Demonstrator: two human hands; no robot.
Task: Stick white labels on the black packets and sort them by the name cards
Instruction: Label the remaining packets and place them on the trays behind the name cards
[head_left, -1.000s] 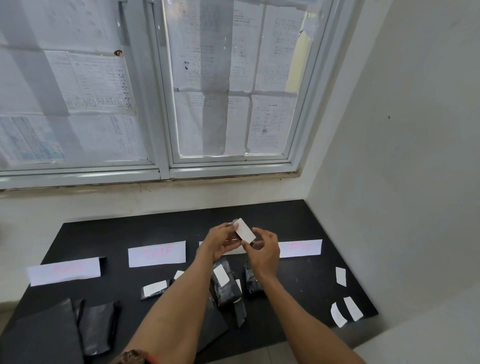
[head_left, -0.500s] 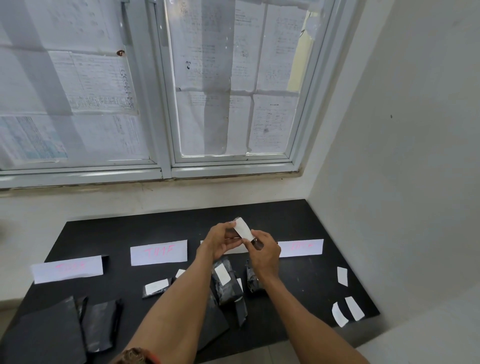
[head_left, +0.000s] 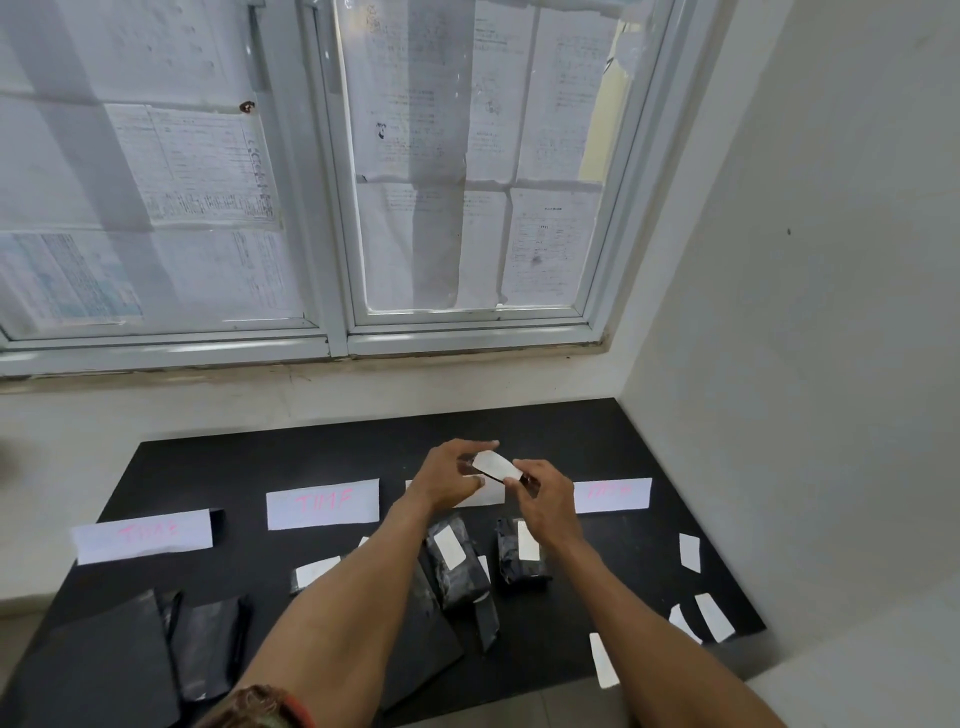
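Observation:
Above the middle of the black table top (head_left: 519, 426) both hands hold up one small black packet (head_left: 529, 481) with a white label (head_left: 496, 465) on its face. My left hand (head_left: 447, 480) holds its left end, fingers arched over the top and thumb below. My right hand (head_left: 548, 501) pinches its right end. Four white name cards with pink writing stand in a row: far left (head_left: 143, 535), second (head_left: 322, 503), a third (head_left: 485, 498) mostly hidden behind my hands, far right (head_left: 612, 494). Three labelled packets (head_left: 457, 564) (head_left: 522, 553) (head_left: 314, 571) lie below the cards.
Loose white labels (head_left: 689, 552) (head_left: 714, 616) (head_left: 602, 660) lie by the right edge of the table top. Unlabelled black packets (head_left: 208, 649) and a larger black bag (head_left: 93, 670) sit at the lower left. A papered window stands behind, a wall close on the right.
The held packet has tipped from upright to lying nearly flat, label up. My left fingers have opened out over its top; my right hand kept its pinch.

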